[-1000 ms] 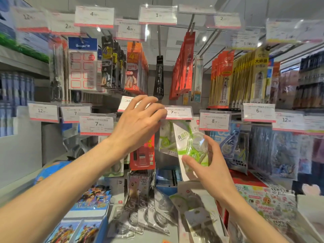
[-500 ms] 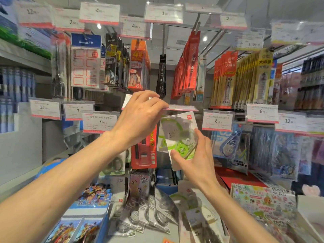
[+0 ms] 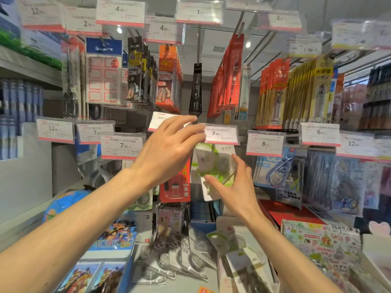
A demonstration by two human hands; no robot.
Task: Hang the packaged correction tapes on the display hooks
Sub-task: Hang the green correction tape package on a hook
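Under the 7-yuan price tag (image 3: 220, 134), middle hook row: right hand (image 3: 232, 187) holds the green correction tape pack (image 3: 213, 166) from below, thumb on the lower left of the card, fingers curled round the right edge of the blister. Pack is upright, its top tucked behind the tag's lower edge. Left hand (image 3: 169, 153) is up at the tag's left end, fingers loosely extended, tips touching or nearly touching the tag holder. Can't tell if it pinches the tag or just steadies it.

Change vs half a second ago: tag was tilted up almost flat and the pack sat lower and forward of it. Now the tag has dropped back to face front and the pack has gone up and in behind it. A second ago the pack was lower again, angled.

Read: pack is probably on or right at the hook. Hook (image 3: 208, 142) tip itself is hidden by tag and hand, so hang hole engagement is unconfirmed. Right hand hasn't let go yet.

More stock left: loose green packs (image 3: 230, 242) lie in the box at the lower shelf's front, grey packs (image 3: 184, 256) just beside them on the left. Task is partway, at best.
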